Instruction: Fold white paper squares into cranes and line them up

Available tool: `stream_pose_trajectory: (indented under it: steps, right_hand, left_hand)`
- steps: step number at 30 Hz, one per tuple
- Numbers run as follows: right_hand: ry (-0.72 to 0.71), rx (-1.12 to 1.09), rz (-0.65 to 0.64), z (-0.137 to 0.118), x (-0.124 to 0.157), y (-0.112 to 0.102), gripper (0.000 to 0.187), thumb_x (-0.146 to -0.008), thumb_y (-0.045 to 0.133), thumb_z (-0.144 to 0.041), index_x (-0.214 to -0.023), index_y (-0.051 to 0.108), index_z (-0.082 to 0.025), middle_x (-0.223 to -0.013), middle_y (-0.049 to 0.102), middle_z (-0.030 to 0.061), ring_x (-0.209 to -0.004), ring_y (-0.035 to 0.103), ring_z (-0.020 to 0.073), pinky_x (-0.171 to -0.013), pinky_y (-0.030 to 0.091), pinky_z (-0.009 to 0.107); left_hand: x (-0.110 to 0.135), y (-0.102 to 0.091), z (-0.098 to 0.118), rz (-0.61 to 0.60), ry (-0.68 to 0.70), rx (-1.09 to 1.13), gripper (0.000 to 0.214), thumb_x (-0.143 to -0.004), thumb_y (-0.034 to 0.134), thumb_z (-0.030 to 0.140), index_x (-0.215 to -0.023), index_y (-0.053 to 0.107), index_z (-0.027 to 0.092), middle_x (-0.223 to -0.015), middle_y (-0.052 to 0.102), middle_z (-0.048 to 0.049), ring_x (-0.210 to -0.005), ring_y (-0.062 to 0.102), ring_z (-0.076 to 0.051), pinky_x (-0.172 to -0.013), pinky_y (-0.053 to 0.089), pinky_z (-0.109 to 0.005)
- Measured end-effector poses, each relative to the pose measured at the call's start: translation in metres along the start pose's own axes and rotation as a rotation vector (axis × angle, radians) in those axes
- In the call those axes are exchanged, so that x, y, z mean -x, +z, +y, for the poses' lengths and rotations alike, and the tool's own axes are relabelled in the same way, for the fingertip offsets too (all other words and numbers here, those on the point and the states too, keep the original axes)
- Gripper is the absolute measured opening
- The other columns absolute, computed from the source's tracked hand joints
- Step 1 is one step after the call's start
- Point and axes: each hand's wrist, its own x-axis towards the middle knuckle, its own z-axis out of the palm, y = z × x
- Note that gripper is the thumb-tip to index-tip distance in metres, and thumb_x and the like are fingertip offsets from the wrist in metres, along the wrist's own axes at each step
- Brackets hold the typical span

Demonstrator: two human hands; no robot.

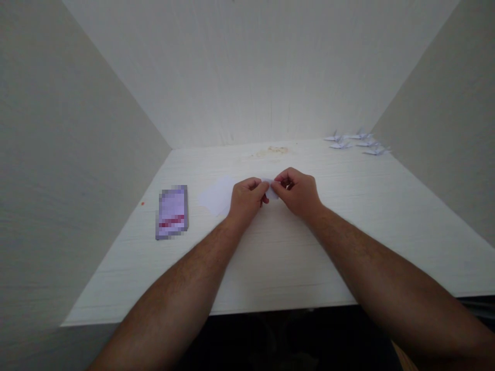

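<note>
My left hand [247,197] and my right hand [297,191] meet at the middle of a white table [270,257]. Both pinch a small folded piece of pale paper [270,188] between their fingertips, just above the tabletop. The fingers of both hands are curled closed around it, and most of the piece is hidden by them. A loose sheet of pale paper [217,197] lies flat on the table directly left of my left hand.
A stack of paper with a blurred purple cover [172,212] lies at the left. Several small folded paper cranes [358,141] sit at the back right corner. White walls close in the table on three sides. A faint brown stain [273,151] marks the far edge.
</note>
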Motion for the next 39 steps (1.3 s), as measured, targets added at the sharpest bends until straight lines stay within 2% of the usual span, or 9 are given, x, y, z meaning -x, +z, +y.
stream_pose_trajectory:
  steps: [4,12,20,29,35,39]
  right_hand:
    - [-0.124,-0.031,0.013,0.002,0.002,0.001,0.004,-0.081,0.066,-0.023,-0.081,0.069,-0.020,-0.071,0.068,-0.0009,-0.060,0.057,0.0109,-0.060,0.046,0.025]
    - [-0.239,-0.114,0.036,0.004,0.003,0.001,0.015,-0.083,0.062,-0.017,-0.086,0.075,-0.023,-0.080,0.074,0.0001,-0.071,0.065,0.0131,-0.064,0.051,0.027]
    - [-0.362,-0.126,-0.003,0.007,0.001,0.000,0.018,-0.083,0.061,-0.013,-0.086,0.075,-0.023,-0.084,0.075,0.0018,-0.079,0.068,0.0140,-0.069,0.054,0.027]
    - [-0.393,-0.071,-0.028,0.009,0.000,-0.001,0.016,-0.084,0.060,-0.014,-0.084,0.074,-0.023,-0.087,0.074,0.0032,-0.079,0.068,0.0139,-0.068,0.056,0.027]
    - [-0.415,-0.034,-0.024,0.014,-0.001,-0.001,0.015,-0.085,0.060,-0.014,-0.083,0.073,-0.023,-0.088,0.073,0.0035,-0.080,0.067,0.0139,-0.067,0.056,0.027]
    - [-0.458,-0.003,-0.033,0.016,-0.001,-0.002,0.015,-0.086,0.060,-0.014,-0.083,0.072,-0.023,-0.090,0.072,0.0034,-0.080,0.066,0.0134,-0.067,0.055,0.026]
  left_hand:
    - [-0.003,0.000,-0.002,0.015,-0.013,0.104,0.028,-0.077,0.067,0.036,-0.059,0.058,0.018,-0.047,0.056,0.0018,-0.042,0.048,-0.009,-0.042,0.034,-0.022]
    - [-0.003,0.001,0.001,0.013,-0.068,0.230,0.027,-0.074,0.068,0.033,-0.057,0.055,0.017,-0.046,0.053,0.0024,-0.040,0.044,-0.008,-0.041,0.029,-0.022]
    - [-0.004,0.002,-0.001,0.032,-0.100,0.303,0.024,-0.072,0.070,0.030,-0.057,0.056,0.017,-0.046,0.050,0.0033,-0.041,0.042,-0.007,-0.041,0.028,-0.022]
    - [-0.005,0.002,-0.001,0.017,-0.084,0.306,0.023,-0.073,0.069,0.030,-0.057,0.058,0.017,-0.046,0.051,0.0028,-0.040,0.042,-0.007,-0.041,0.029,-0.023]
    - [-0.006,0.002,-0.001,-0.029,-0.064,0.321,0.027,-0.075,0.071,0.038,-0.061,0.061,0.016,-0.049,0.054,0.0015,-0.042,0.045,-0.008,-0.042,0.032,-0.023]
    - [-0.006,0.003,0.002,-0.004,-0.077,0.271,0.025,-0.074,0.070,0.032,-0.057,0.058,0.017,-0.048,0.054,0.0011,-0.041,0.044,-0.008,-0.042,0.030,-0.023]
